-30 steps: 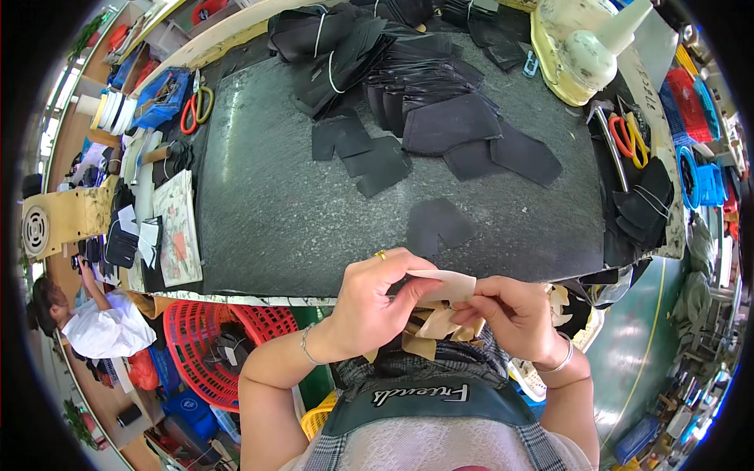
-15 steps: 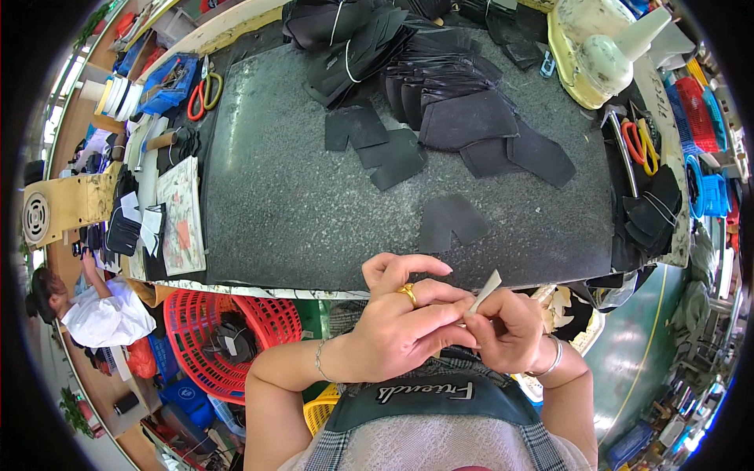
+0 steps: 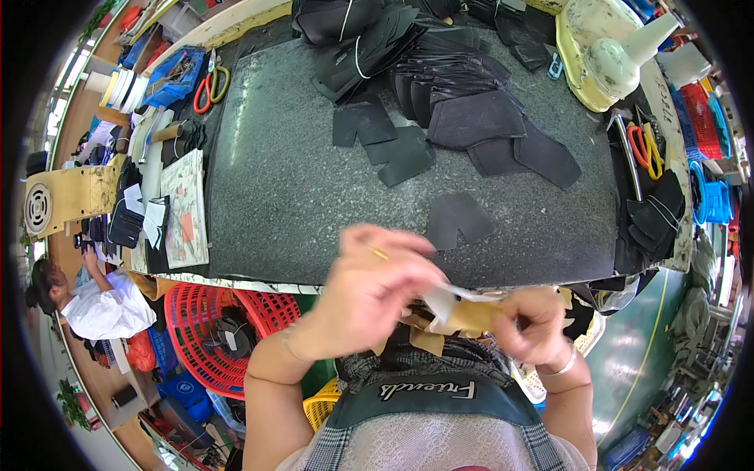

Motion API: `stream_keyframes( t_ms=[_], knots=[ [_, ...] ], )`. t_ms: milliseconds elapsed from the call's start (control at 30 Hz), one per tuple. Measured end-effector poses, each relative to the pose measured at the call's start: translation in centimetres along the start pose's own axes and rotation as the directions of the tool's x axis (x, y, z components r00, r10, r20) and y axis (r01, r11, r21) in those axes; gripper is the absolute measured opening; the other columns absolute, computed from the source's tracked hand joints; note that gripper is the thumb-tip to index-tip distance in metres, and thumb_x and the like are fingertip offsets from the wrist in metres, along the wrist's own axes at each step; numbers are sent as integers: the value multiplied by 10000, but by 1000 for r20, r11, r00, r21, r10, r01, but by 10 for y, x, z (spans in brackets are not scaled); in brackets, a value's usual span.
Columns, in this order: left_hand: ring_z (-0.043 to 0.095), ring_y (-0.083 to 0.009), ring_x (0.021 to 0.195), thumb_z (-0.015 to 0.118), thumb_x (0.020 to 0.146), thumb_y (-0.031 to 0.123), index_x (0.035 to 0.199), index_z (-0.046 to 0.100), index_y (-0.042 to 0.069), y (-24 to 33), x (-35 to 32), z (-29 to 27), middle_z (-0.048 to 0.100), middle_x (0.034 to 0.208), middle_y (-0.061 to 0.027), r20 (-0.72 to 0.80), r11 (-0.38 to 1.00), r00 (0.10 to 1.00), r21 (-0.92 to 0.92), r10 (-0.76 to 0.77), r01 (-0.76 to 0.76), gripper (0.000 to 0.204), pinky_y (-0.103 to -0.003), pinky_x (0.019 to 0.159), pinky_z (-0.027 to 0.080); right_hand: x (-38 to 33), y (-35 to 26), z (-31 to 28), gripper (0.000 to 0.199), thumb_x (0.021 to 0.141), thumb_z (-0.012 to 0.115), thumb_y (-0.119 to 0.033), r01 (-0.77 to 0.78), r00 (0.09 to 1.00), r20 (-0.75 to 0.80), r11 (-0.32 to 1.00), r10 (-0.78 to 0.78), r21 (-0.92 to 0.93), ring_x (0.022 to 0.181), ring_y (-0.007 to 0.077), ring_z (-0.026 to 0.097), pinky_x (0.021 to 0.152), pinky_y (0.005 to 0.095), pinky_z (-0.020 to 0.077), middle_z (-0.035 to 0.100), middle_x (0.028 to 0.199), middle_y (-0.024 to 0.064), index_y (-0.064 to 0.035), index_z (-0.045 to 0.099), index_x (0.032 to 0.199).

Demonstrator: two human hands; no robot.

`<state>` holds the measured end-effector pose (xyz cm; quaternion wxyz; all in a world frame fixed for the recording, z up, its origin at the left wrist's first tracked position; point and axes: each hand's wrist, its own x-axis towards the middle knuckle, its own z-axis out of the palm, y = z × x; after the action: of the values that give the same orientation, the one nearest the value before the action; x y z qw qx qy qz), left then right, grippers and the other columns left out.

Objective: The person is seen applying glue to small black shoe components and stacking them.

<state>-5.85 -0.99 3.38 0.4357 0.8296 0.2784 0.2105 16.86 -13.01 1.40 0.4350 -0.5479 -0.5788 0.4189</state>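
Observation:
Above my lap, at the table's near edge, my right hand (image 3: 532, 326) pinches a small tan piece (image 3: 470, 316) between thumb and fingers. A thin white sheet (image 3: 440, 301) curls off its left end, close to the fingertips of my left hand (image 3: 369, 286). That hand is smeared by motion, so whether it grips the sheet does not show. More tan scraps (image 3: 426, 341) lie below, over my lap. Just beyond my hands, a single notched black piece (image 3: 458, 220) lies flat on the dark tabletop (image 3: 298, 212).
Stacks of black cut pieces (image 3: 455, 78) cover the far middle of the table. Scissors lie at left (image 3: 210, 88) and right (image 3: 646, 149). A cream-coloured machine part (image 3: 609, 67) stands far right. A red basket (image 3: 188, 337) is below left; a person in white (image 3: 110, 306) sits beyond.
My left hand has moved up and left, and my right hand slightly right. The pale piece between them now shows its tan face and a lifted white sheet. The view has shifted slightly.

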Motion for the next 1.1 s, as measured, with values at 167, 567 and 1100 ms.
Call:
stream_keyframes(
  t_ms=[167,567,1100],
  knots=[
    [446,-303,1308,899,597,287,1461,240,10,-23,-1,-17,470,1394,-194,-435,999,900,28,34,-25,1121,-453,1145,209,-1,4,-33,99,735,733,-13,-54,917,357,942,178,-332,575,200,659,540,316,497,613,612,103,-19,650,788],
    [334,-303,1416,748,762,160,1461,348,10,-25,14,30,298,1548,-173,196,943,974,287,113,-167,819,-477,1143,268,7,5,-26,195,757,748,32,-176,984,80,961,162,214,727,139,559,644,274,461,578,847,57,-5,570,828],
    [562,-63,616,672,873,-26,1384,293,25,-21,16,49,580,815,-59,-135,678,883,-695,-450,239,638,-189,482,461,68,18,-3,173,834,753,-36,-210,955,-171,960,243,186,671,16,549,582,188,457,603,754,-24,-5,586,868]
  ],
)
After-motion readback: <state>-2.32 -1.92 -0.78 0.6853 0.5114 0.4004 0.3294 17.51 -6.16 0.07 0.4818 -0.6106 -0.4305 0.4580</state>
